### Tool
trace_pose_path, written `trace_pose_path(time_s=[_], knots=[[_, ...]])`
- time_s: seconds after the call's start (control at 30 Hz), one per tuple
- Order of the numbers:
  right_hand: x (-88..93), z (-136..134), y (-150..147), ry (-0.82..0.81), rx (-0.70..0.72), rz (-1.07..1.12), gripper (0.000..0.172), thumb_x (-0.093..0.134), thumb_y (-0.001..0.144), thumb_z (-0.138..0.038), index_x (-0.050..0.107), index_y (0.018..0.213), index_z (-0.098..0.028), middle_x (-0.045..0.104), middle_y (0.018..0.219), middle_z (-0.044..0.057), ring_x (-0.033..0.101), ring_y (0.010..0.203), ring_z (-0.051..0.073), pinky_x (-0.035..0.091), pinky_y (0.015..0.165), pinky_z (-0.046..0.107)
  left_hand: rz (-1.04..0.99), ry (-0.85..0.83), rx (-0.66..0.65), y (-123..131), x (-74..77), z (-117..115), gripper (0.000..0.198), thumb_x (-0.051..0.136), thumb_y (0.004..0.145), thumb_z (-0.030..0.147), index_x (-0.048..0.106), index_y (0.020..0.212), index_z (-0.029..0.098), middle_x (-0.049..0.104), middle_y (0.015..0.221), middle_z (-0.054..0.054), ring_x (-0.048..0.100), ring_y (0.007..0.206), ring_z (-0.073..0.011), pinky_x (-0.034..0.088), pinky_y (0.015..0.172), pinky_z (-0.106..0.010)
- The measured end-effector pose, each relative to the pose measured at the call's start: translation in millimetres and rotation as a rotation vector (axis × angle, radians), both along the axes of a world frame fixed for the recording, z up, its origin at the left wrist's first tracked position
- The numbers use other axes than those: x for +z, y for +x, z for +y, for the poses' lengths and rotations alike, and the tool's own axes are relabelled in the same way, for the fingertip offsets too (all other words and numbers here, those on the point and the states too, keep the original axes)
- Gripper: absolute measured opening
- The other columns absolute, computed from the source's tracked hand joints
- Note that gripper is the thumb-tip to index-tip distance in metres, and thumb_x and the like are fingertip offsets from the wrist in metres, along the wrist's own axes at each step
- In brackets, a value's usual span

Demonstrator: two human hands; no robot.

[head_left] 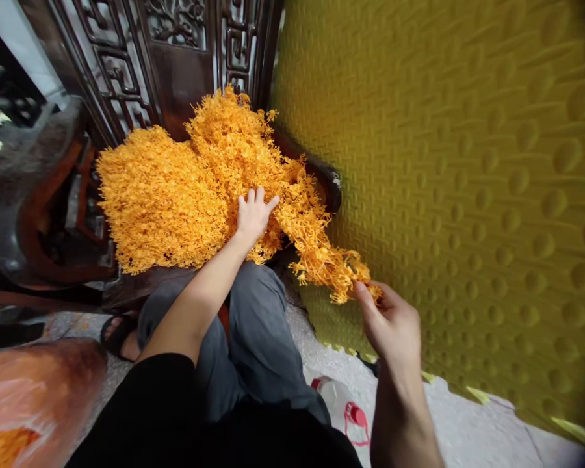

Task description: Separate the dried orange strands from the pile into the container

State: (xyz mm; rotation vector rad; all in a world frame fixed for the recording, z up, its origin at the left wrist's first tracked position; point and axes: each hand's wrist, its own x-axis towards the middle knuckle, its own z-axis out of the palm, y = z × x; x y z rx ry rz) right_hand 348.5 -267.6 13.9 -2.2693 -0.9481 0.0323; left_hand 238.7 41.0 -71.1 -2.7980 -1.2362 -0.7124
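A big heap of bright orange frilly plastic sprigs (175,188) lies on a dark carved wooden seat (141,283). My left hand (254,213) rests flat on the heap, fingers stretched out. My right hand (390,322) is lower right, fingers pinched on the end of an orange strand (329,260) that trails from the heap toward it.
A large yellow embossed panel (468,195) stands right beside the heap. Carved dark wood (175,58) rises behind. My grey-trousered legs (253,338) and a sandalled foot (119,335) are below. A plastic bottle with a red label (344,406) lies on the speckled floor. A bag of orange material (24,409) sits lower left.
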Motion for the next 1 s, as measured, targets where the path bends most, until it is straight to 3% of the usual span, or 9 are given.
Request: trace_pose_path(time_s=[0.1, 0.27, 0.37, 0.47, 0.53, 0.67, 0.77, 0.87, 1.0], knots=[[-18.0, -4.0, 5.8, -0.028, 0.031, 0.030, 0.056, 0.060, 0.089, -0.070, 0.079, 0.099, -0.019, 0.077, 0.079, 0.008, 0.069, 0.069, 0.027, 0.050, 0.063, 0.036, 0.000, -0.018, -0.007, 1.2, 0.1, -3.2, 0.059, 0.046, 0.094, 0.009, 0.055, 0.148, 0.030, 0.047, 0.156, -0.019, 0.048, 0.135, -0.0403, 0.041, 0.101, -0.059], [-32.8, 2.0, 26.2, -0.083, 0.368, -0.007, 0.058, 0.072, 0.081, -0.069, 0.080, 0.117, -0.023, 0.074, 0.125, 0.015, 0.069, 0.116, 0.037, 0.051, 0.101, 0.054, -0.028, -0.054, -0.003, -5.1, 6.9, -15.5, 0.061, 0.057, 0.089, 0.013, 0.055, 0.149, 0.026, 0.041, 0.161, -0.020, 0.043, 0.141, -0.0427, 0.037, 0.109, -0.062], [-21.8, 18.5, 32.0, 0.177, 0.221, -0.112, 0.043, 0.070, 0.088, -0.060, 0.082, 0.107, -0.023, 0.065, 0.143, 0.015, 0.063, 0.129, 0.035, 0.046, 0.110, 0.055, -0.012, -0.049, -0.034, -14.7, 10.9, -21.2, 0.067, 0.061, 0.088, 0.016, 0.051, 0.153, 0.029, 0.040, 0.163, -0.019, 0.036, 0.149, -0.0433, 0.034, 0.114, -0.062], [-17.2, 54.7, 35.7, 0.341, 0.195, -0.145, 0.033, 0.062, 0.097, -0.049, 0.080, 0.096, -0.021, 0.075, 0.122, 0.013, 0.070, 0.115, 0.030, 0.050, 0.105, 0.050, -0.005, -0.046, -0.051, -23.9, 13.9, -25.1, 0.070, 0.062, 0.089, 0.020, 0.047, 0.157, 0.029, 0.042, 0.161, -0.018, 0.027, 0.155, -0.0439, 0.028, 0.118, -0.064], [-27.5, 88.7, 39.4, 0.189, 0.352, -0.074, 0.033, 0.061, 0.096, -0.045, 0.078, 0.107, -0.019, 0.078, 0.108, 0.013, 0.072, 0.102, 0.029, 0.054, 0.099, 0.049, -0.008, -0.045, -0.055, -28.6, 17.5, -28.9, 0.070, 0.059, 0.090, 0.021, 0.046, 0.158, 0.028, 0.044, 0.160, -0.019, 0.026, 0.156, -0.0437, 0.026, 0.120, -0.065], [-67.5, 153.0, 44.1, 0.063, 0.436, -0.022, 0.046, 0.067, 0.084, -0.025, 0.070, 0.128, -0.011, 0.073, 0.127, 0.021, 0.068, 0.115, 0.033, 0.051, 0.105, 0.049, -0.023, 0.000, -0.052, -35.1, 33.6, -45.1, 0.063, 0.055, 0.090, 0.018, 0.054, 0.153, 0.023, 0.049, 0.154, -0.021, 0.035, 0.151, -0.0418, 0.031, 0.117, -0.061], [-83.6, 175.1, 42.2, 0.085, 0.439, 0.002, 0.041, 0.063, 0.087, -0.026, 0.068, 0.127, -0.014, 0.075, 0.123, 0.018, 0.071, 0.108, 0.030, 0.055, 0.098, 0.045, -0.083, 0.057, -0.118, -34.5, 46.4, -63.3, 0.052, 0.049, 0.096, 0.021, 0.060, 0.146, 0.021, 0.056, 0.145, -0.020, 0.048, 0.138, -0.0384, 0.037, 0.112, -0.057], [-73.7, 174.6, 41.2, 0.116, 0.477, -0.024, 0.030, 0.057, 0.093, -0.027, 0.071, 0.118, -0.018, 0.077, 0.118, 0.013, 0.071, 0.105, 0.028, 0.054, 0.096, 0.041, -0.115, 0.063, -0.271, -26.7, 44.5, -77.0, 0.054, 0.045, 0.102, 0.037, 0.052, 0.152, 0.018, 0.058, 0.147, -0.018, 0.050, 0.138, -0.0347, 0.036, 0.116, -0.054], [-37.3, 164.0, 46.2, 0.104, 0.490, -0.154, 0.021, 0.054, 0.093, -0.020, 0.073, 0.103, -0.016, 0.073, 0.108, 0.016, 0.068, 0.097, 0.028, 0.052, 0.094, 0.043, -0.019, 0.000, -0.302, -12.4, 19.0, -72.6, 0.085, 0.056, 0.096, 0.052, 0.028, 0.164, 0.009, 0.034, 0.169, -0.021, 0.026, 0.159, -0.0343, 0.022, 0.128, -0.054]])
